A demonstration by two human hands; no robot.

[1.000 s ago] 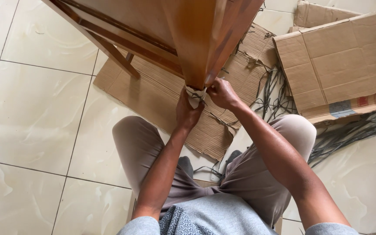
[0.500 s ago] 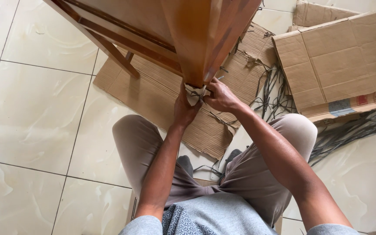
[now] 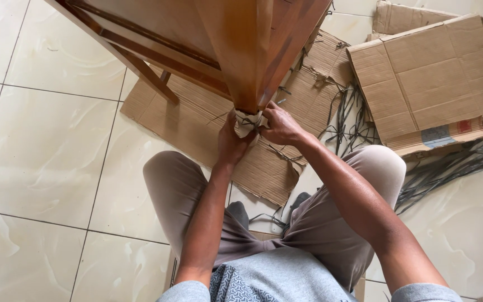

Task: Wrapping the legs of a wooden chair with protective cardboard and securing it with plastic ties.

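Both hands clamped on the pale wrapping [image 3: 248,122] at the wooden furniture leg's [image 3: 247,61] foot: left hand [image 3: 229,142] beneath, right hand [image 3: 282,126] pinching. Risk: wrapping slipping off if grip loosens before binding.

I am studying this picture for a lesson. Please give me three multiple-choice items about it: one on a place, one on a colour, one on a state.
1. Where is the pale wrapping?
A. at the wooden leg's lower end
B. on the person's knee
C. on the folded box

2. What colour is the flat cardboard under the furniture?
A. blue
B. brown
C. white

3. How are the left hand and right hand?
A. resting on the floor
B. both closed around the wrapping
C. holding scissors

Answers: 1 A, it sits beneath the leg; 2 B, plainly brown; 3 B, fingers grip it from both sides.
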